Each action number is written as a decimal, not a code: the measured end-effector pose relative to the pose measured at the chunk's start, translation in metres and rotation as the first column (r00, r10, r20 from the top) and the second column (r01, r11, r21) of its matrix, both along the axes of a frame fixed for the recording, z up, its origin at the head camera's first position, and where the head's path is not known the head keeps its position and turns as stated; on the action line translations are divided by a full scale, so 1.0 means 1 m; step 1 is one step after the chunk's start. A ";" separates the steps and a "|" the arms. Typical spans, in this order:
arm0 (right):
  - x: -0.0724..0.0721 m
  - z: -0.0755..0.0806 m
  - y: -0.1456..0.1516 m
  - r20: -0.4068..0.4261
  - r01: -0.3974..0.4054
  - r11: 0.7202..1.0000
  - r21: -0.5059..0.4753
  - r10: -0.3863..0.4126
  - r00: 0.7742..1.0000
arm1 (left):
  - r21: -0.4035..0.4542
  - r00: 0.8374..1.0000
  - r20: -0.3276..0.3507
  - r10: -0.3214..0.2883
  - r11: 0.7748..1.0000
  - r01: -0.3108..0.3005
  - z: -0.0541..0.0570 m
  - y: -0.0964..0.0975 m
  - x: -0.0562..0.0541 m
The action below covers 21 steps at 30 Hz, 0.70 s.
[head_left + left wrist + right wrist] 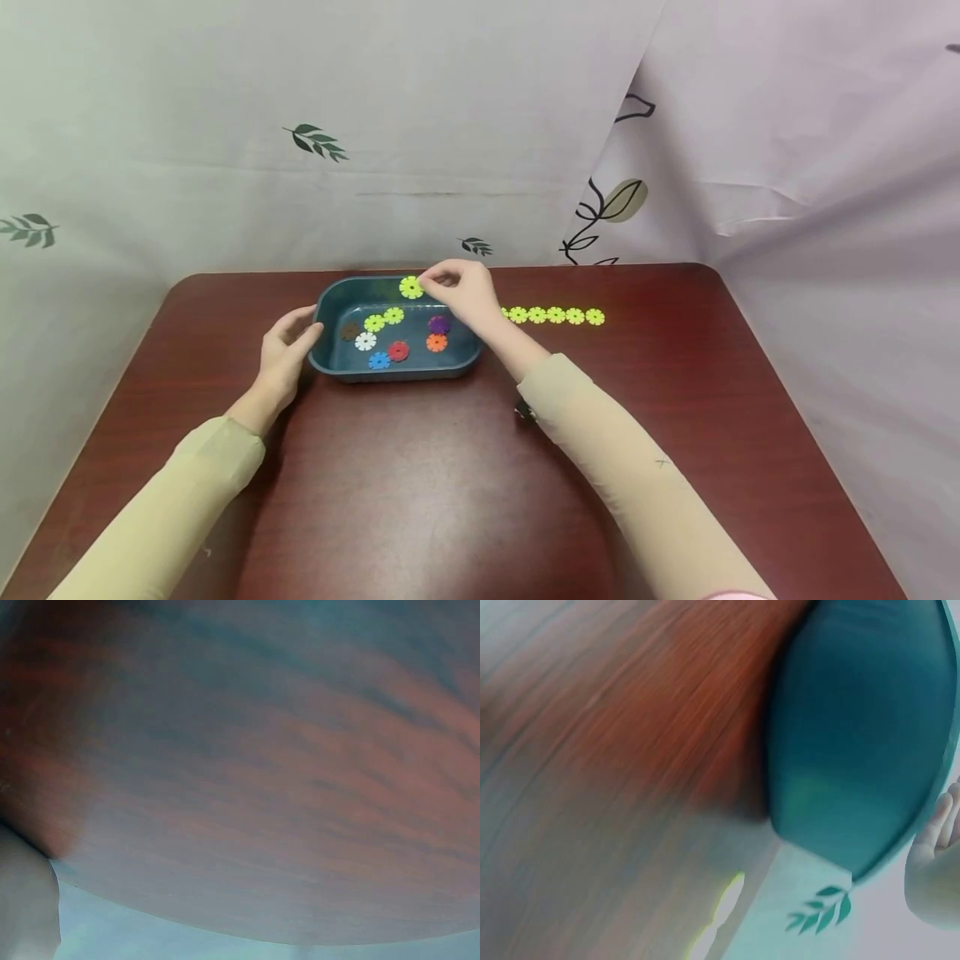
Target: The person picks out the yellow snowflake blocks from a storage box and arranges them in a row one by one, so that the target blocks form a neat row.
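My right hand [467,293] pinches a yellow snowflake disc [406,292] between thumb and fingertips, over the back rim of a dark teal plastic tray [405,375]. At the tray's left end, my left hand [283,354] grips the wall, thumb at the rim. Inside lie two more yellow discs [374,322], a white disc [360,342], a brown disc [350,332], a blue disc [379,361], a red disc [398,351], an orange disc [431,342] and a purple disc [438,323]. The right wrist view shows the tray's outer wall [862,742] beside the right hand [936,877].
A straight row of several yellow discs [556,315] extends to the right of the tray on the dark red-brown table [390,492], its left end hidden by the right forearm. A small dark object [524,410] shows beside the right sleeve. Behind stands a leaf-printed curtain [420,150].
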State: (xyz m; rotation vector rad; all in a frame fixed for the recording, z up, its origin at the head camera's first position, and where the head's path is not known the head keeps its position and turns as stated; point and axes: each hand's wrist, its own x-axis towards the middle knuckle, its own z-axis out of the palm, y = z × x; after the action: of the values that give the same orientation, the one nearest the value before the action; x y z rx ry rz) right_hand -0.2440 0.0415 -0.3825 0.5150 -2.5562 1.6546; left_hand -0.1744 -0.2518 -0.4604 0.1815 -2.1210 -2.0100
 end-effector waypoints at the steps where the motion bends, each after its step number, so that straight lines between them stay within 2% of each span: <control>1: 0.000 0.000 0.004 -0.003 0.008 1.000 -0.010 -0.008 1.000 | -0.003 1.000 -0.004 -0.002 1.000 0.002 0.000 0.000 0.000; 7: 0.001 0.001 0.031 0.008 0.050 0.996 -0.069 -0.049 0.999 | -0.008 1.000 0.011 0.000 1.000 0.000 0.002 0.001 0.001; 13: 0.001 -0.002 0.063 0.036 0.111 0.991 -0.073 -0.108 0.993 | -0.022 0.999 0.042 0.011 1.000 -0.010 0.002 0.002 0.000; 21: -0.001 -0.010 0.103 0.053 0.195 0.978 -0.073 -0.192 0.980 | -0.009 1.000 0.013 -0.004 1.000 0.004 0.002 0.002 0.001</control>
State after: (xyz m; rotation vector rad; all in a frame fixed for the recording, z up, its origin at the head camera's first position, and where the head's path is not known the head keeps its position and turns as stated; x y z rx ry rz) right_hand -0.2450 0.1447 -0.3928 0.2165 -2.4687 1.7070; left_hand -0.1737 -0.2499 -0.4583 0.1893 -2.1397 -2.0057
